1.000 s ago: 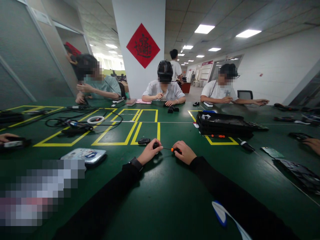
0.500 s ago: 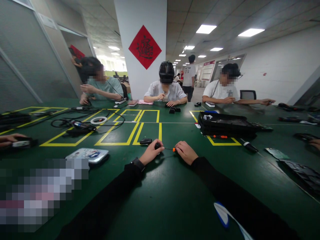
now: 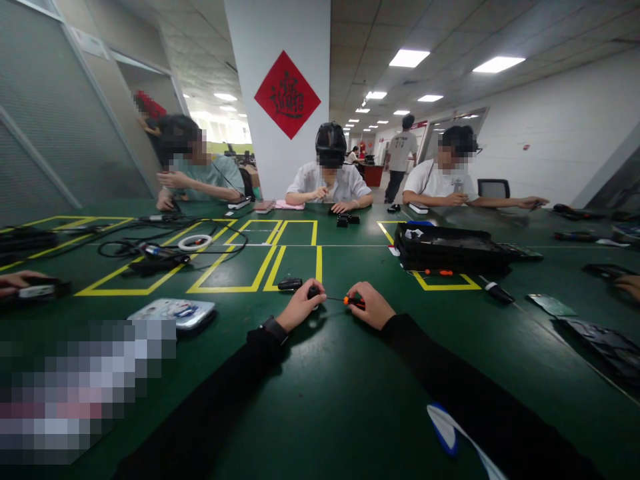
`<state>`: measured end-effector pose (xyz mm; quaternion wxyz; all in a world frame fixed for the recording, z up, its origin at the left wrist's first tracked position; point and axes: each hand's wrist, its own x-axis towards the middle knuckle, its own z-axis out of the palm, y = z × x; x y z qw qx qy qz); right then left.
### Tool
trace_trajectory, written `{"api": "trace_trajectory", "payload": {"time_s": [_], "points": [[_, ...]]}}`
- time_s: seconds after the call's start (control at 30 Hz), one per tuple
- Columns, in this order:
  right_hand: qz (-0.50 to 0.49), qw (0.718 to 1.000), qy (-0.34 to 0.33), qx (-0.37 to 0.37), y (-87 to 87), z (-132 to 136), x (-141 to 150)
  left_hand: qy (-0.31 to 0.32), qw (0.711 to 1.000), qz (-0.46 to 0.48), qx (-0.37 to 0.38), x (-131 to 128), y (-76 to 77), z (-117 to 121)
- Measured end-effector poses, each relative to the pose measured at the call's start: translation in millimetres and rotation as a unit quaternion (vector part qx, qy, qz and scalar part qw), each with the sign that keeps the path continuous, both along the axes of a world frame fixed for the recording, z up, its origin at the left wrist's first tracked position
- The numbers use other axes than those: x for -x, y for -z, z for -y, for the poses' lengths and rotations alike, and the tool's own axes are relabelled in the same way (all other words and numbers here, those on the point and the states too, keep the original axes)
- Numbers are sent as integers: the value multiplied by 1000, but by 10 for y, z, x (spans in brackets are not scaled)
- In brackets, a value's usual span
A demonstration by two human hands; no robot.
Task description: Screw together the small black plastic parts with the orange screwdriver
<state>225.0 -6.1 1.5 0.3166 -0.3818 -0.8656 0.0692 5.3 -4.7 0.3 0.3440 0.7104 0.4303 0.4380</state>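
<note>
My right hand (image 3: pixel 371 305) is closed around the handle of an orange and black screwdriver (image 3: pixel 354 303). Its thin shaft points left, with the tip at a small black part that my left hand (image 3: pixel 300 305) grips. That small black part (image 3: pixel 313 292) has a rounded end showing above the fingers; its exact kind is not clear. Just beyond the left hand lies a black cylindrical piece (image 3: pixel 289 284) on the green table (image 3: pixel 320 387). Whether the tip sits inside the part cannot be made out.
Black trays (image 3: pixel 450 248) are stacked at the right, with another orange screwdriver (image 3: pixel 440 272) before them. Cables (image 3: pixel 165 250) and a white ring (image 3: pixel 195 242) lie left. A metal tin (image 3: pixel 175 312) is nearer. Several people sit around the table; a co-worker's hand (image 3: pixel 20 283) is at the left edge.
My right fingers have shifted around the screwdriver handle, covering more of it half a second ago and less now. My left hand keeps its hold. A person in the background walks to the right.
</note>
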Motion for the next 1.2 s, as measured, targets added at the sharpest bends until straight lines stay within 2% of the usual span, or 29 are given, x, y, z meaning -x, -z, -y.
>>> {"api": "trace_trajectory", "payload": {"time_s": [0.33,0.63,1.2], "points": [[27,1000,-10,1,27,-47,0,2,1000,-8,-14,-6,-10,-5],[-5,1000,-9,9,23,-25,-9,0,1000,-6,-7,7,5,-11],[9,1000,9,6,54,-53,-5,4,1000,-2,-16,5,21,-32]]}}
